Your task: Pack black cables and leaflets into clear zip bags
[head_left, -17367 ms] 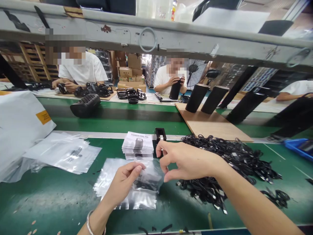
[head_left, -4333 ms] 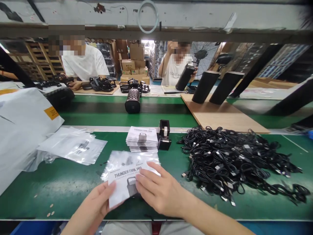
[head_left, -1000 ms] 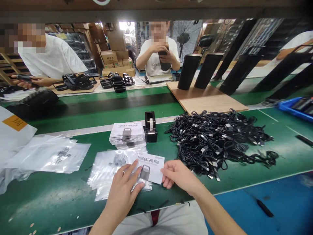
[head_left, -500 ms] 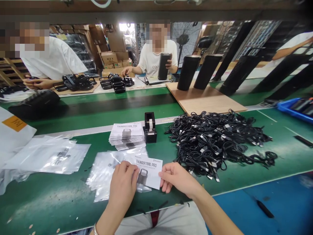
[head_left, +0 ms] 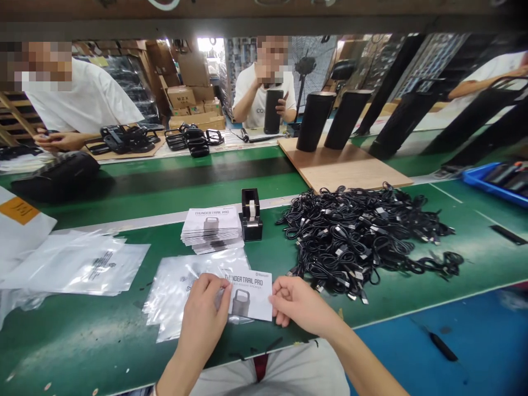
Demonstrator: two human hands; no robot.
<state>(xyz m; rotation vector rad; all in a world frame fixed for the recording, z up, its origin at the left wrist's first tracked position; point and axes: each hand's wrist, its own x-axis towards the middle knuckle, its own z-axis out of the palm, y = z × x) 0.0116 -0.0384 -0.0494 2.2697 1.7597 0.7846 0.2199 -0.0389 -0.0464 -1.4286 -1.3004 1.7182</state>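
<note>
My right hand (head_left: 299,305) pinches the right edge of a white printed booklet (head_left: 253,294) lettered THUNDER TRAIL PRO. My left hand (head_left: 202,313) is closed at the booklet's left end, its thumb and fingertips pinching the edge of a clear plastic bag. The booklet's left end lies at the bag's mouth; how far it is inside I cannot tell. Under and beside my left hand spreads a pile of clear plastic bags (head_left: 165,291). Just beyond stands a stack of matching booklets (head_left: 210,225), with a black tape dispenser (head_left: 251,228) to its right.
A heap of coiled black USB cables (head_left: 342,242) lies to the right. More plastic bags (head_left: 94,264) lie left. Across the green bench (head_left: 173,187), black cylindrical speakers (head_left: 315,121) stand on a wooden board (head_left: 355,168). A blue tray (head_left: 487,181) sits far right. Co-workers sit opposite.
The booklet has shifted slightly left toward my left hand and turned a little. The co-worker opposite has raised one hand toward the face. The view has shifted slightly.
</note>
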